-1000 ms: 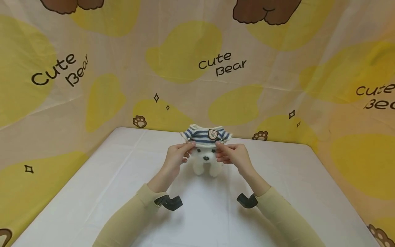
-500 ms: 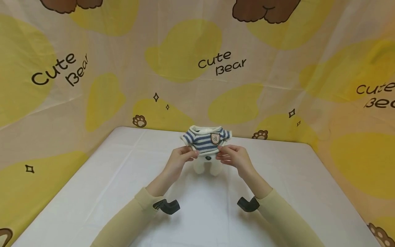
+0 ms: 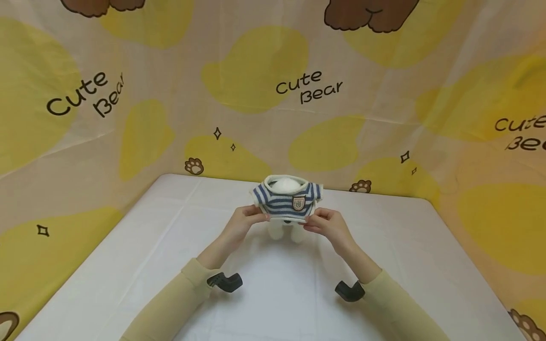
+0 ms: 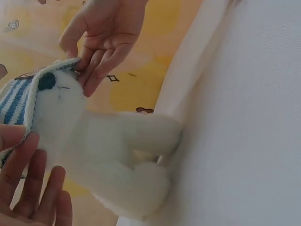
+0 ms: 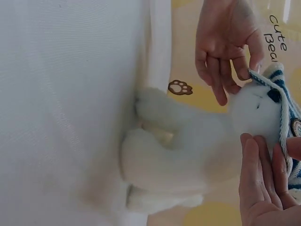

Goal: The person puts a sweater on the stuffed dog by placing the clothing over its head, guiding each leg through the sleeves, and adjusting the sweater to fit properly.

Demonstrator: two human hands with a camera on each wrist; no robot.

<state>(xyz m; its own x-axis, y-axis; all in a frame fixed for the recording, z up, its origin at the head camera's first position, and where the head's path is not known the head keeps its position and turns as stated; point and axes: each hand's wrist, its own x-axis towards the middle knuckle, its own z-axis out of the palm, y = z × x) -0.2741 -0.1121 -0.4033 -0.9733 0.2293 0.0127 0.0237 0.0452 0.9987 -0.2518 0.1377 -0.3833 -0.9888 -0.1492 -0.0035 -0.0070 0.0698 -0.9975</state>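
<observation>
A white plush toy with a dark nose stands upright on its legs at the table's far side. Pulled down over its head is a small blue-and-white striped knitted sweater with a shield-shaped badge. The white crown shows within the neck opening, while the eyes are covered in the head view. My left hand pinches the sweater's hem on the left side between thumb and fingers. On the other side, my right hand pinches the same hem. Both wrist views show the hem crossing the face by the nose.
The white table stretches toward me and to both sides. A yellow patterned cloth with bear print and lettering hangs behind and at the sides. Black curved camera mounts stick out from both wrists.
Both hands have drawn the sweater downward over the toy's head. The eyes, visible a second ago, are covered, and the white crown has come into the neck opening.
</observation>
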